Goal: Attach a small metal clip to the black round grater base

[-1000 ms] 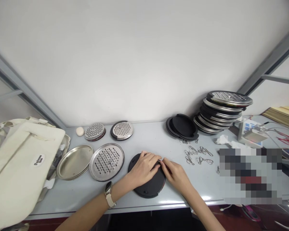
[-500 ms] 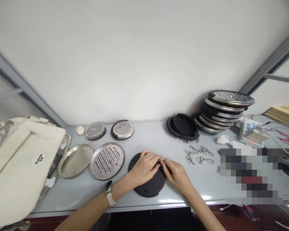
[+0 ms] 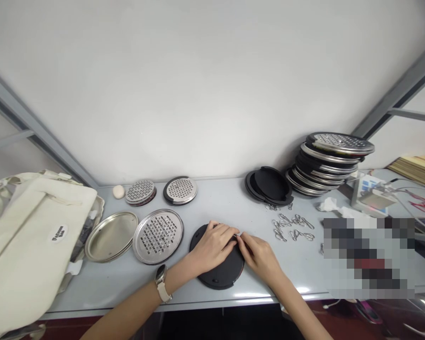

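Observation:
A black round base (image 3: 225,276) lies on the table in front of me. My left hand (image 3: 214,245) reaches across its top, fingers bent and gripping near its upper right edge. Close beside those fingertips, my right hand (image 3: 257,252) pinches at the same edge; a tiny light bit shows at the tips, too small to name. A perforated metal grater disc (image 3: 158,236) lies left of the base, partly over another disc. Further left are smooth metal discs (image 3: 111,236), stacked. Several bent wire clips (image 3: 292,222) lie loose to the right of my hands.
A tall stack of grater discs and black bases (image 3: 333,165) stands back right, beside two black bases (image 3: 272,184). Smaller graters (image 3: 180,190) sit by the wall (image 3: 212,94). A cream bag (image 3: 38,241) fills the left end. White tissue (image 3: 328,204) and a blurred patch lie right.

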Demonstrator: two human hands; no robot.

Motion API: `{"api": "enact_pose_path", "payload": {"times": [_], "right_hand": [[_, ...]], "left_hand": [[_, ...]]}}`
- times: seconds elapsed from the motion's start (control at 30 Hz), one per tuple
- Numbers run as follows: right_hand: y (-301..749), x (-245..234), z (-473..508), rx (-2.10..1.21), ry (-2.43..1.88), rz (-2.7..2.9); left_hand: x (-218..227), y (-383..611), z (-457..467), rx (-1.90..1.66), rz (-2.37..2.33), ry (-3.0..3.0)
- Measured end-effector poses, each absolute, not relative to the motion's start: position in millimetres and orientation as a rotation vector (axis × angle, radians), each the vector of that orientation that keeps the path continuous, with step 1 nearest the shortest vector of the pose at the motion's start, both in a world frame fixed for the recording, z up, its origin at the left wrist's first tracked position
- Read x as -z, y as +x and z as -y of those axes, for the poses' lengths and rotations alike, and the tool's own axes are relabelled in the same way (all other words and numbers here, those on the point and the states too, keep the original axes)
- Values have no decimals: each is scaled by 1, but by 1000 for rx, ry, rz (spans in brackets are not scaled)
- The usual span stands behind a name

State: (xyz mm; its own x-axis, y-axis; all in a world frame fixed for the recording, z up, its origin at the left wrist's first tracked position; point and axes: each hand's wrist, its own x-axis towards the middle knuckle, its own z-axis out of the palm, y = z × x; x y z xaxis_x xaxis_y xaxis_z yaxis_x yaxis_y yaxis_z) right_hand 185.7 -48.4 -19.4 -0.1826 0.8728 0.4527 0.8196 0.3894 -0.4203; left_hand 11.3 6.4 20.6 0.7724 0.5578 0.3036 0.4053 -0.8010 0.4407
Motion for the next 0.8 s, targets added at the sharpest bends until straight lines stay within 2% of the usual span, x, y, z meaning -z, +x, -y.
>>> {"api": "enact_pose_path", "payload": {"times": [0.43,0.8], "right_hand": [[188,19,49,-79,-1425,1975],[188,14,48,-320,-1510,1996]], "left_hand": [[-22,11,-5,-606,-734,2632],[-20,12,-4,-579,-816,2687]]}}
